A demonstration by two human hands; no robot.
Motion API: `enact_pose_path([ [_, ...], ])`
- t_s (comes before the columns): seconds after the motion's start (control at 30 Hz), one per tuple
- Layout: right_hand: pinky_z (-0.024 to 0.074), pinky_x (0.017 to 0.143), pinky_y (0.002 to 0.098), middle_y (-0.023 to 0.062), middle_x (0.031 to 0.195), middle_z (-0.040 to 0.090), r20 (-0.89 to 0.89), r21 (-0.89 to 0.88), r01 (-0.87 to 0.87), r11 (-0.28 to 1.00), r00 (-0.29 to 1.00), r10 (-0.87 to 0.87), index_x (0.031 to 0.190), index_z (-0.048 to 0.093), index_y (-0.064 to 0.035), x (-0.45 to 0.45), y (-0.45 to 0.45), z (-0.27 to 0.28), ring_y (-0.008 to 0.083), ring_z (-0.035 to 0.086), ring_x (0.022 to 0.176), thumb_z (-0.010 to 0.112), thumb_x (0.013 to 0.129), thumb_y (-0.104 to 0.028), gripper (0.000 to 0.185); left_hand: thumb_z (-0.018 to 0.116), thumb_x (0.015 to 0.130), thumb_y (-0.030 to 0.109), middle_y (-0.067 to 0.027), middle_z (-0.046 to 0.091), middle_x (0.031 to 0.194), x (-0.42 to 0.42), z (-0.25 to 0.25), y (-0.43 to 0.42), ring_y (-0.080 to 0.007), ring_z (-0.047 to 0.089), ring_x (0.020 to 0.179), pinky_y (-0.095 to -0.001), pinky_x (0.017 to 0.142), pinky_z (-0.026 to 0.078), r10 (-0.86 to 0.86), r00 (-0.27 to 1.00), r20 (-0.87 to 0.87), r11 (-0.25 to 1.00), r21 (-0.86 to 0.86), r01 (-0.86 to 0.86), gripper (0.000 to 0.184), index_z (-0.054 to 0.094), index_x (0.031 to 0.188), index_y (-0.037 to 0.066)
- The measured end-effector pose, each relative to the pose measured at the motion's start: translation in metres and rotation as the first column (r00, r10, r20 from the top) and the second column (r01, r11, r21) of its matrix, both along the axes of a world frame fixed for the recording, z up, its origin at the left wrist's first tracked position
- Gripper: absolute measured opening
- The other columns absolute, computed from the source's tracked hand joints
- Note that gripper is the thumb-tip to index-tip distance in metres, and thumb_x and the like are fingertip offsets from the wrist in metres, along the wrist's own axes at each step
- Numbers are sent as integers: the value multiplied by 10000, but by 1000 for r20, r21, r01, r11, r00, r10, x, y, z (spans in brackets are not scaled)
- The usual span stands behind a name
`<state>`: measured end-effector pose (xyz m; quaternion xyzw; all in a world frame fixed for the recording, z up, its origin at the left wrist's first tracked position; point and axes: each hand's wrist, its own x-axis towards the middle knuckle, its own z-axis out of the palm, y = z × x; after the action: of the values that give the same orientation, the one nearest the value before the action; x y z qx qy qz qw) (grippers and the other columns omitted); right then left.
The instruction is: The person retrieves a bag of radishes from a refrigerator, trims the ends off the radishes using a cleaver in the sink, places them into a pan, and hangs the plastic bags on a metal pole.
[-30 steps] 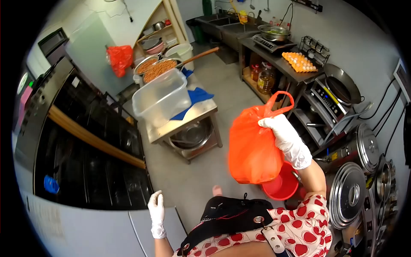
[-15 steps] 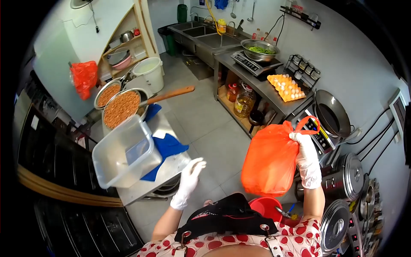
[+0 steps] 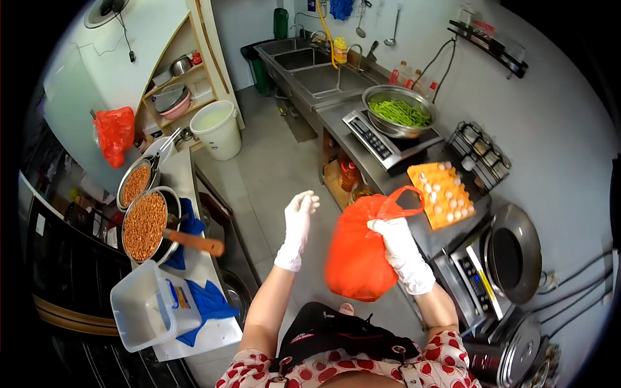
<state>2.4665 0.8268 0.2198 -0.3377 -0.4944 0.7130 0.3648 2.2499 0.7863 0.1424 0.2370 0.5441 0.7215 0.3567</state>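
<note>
Right hand: white-gloved right hand [image 3: 400,255], right of centre; fingers closed firmly around the gathered neck of the bag, thumb against the plastic.
Bag: bulging orange-red plastic bag [image 3: 357,262], just below and right of frame centre; hangs from the right hand, its loop handle standing up above the grip. Contents hidden by the plastic.
Left hand: white-gloved left hand [image 3: 299,223], near frame centre, raised; fingers loosely bent, palm partly open, nothing seen in the grasp. Near the bag, apart from it.
Lower left: rectangular translucent plastic tub [image 3: 132,310] on a silver metal table [image 3: 176,173]; crumpled blue cloth [image 3: 212,310] beside the tub.
Left of frame: round metal vessel filled with small reddish-brown beans or nuts [image 3: 143,227]; brown wooden handle [image 3: 199,243] pointing right. Second, smaller filled vessel just above it.
Upper right: shiny metal bowl [image 3: 402,133] of green pods or stalks [image 3: 396,114] on a flat electric cooker [image 3: 372,141].
Right of frame: orange egg tray [image 3: 422,176] with pale eggs, near the bag's handle; dark round wok [image 3: 512,251] below and right of the tray.
</note>
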Motion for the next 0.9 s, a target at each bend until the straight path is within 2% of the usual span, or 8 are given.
enact_pose_path([
  [0.17, 466, 681, 264, 24, 827, 631, -64, 14, -43, 999, 997, 44, 884, 647, 13, -81, 105, -5, 102, 579, 751, 629, 779, -31, 115, 512, 954, 172, -66, 675, 912, -79, -12, 114, -104, 630, 764, -219, 684, 485, 210, 978, 16, 974, 85, -211, 217, 603, 1074, 15],
  [0.2, 479, 720, 277, 43, 893, 635, -36, 19, -66, 998, 997, 67, 952, 634, 26, -96, 126, -3, 125, 594, 802, 615, 782, -11, 175, 514, 953, 171, -67, 673, 912, -99, -14, 136, -107, 628, 761, -221, 684, 486, 254, 967, 27, 963, 87, -255, 213, 603, 1069, 15],
  [0.27, 477, 733, 279, 53, 907, 637, -70, -35, -102, 994, 993, 99, 966, 633, 30, -129, 161, -10, 135, 596, 819, 612, 784, -18, 190, 515, 951, 166, -75, 669, 919, -136, -22, 174, -113, 624, 756, -223, 681, 486, 327, 943, 52, 939, 92, -331, 202, 603, 1054, 16],
  [0.43, 463, 765, 289, 76, 910, 638, -65, -102, -96, 990, 994, 89, 977, 632, 45, -217, 247, -4, 154, 599, 829, 613, 772, -54, 228, 526, 948, 194, -73, 658, 921, -212, -20, 245, -125, 619, 786, -242, 715, 487, 384, 923, -7, 922, 53, -383, 216, 603, 1049, 20],
  [0.53, 452, 748, 294, 77, 903, 639, -45, -105, -106, 989, 994, 102, 956, 634, 45, -268, 310, -17, 151, 596, 822, 618, 770, -95, 234, 528, 948, 201, -74, 657, 929, -248, -8, 284, -132, 620, 795, -255, 735, 489, 362, 930, -58, 931, 57, -359, 220, 605, 1047, 21],
  [0.77, 434, 700, 288, 34, 831, 624, -30, -120, 66, 991, 997, -70, 898, 647, 12, -357, 456, -43, 128, 568, 778, 630, 788, -145, 193, 515, 956, 198, -92, 655, 935, -337, 2, 380, -148, 625, 819, -271, 771, 497, 210, 955, -207, 978, 33, -208, 246, 608, 1056, -7],
  [0.8, 437, 696, 281, 19, 842, 619, -92, -95, 109, 990, 989, -118, 916, 643, 10, -368, 477, -47, 120, 562, 775, 628, 793, -104, 169, 517, 955, 199, -86, 658, 929, -354, -1, 397, -145, 623, 814, -268, 770, 494, 191, 958, -213, 981, 13, -192, 244, 610, 1058, -2],
  [0.9, 462, 783, 291, 73, 940, 651, -138, -87, 195, 977, 969, -206, 1024, 633, 48, -392, 536, -53, 159, 604, 864, 632, 779, -66, 270, 523, 953, 203, -71, 663, 917, -396, -10, 441, -136, 621, 804, -263, 768, 486, 135, 964, -229, 988, -45, -149, 239, 614, 1059, 9],
])
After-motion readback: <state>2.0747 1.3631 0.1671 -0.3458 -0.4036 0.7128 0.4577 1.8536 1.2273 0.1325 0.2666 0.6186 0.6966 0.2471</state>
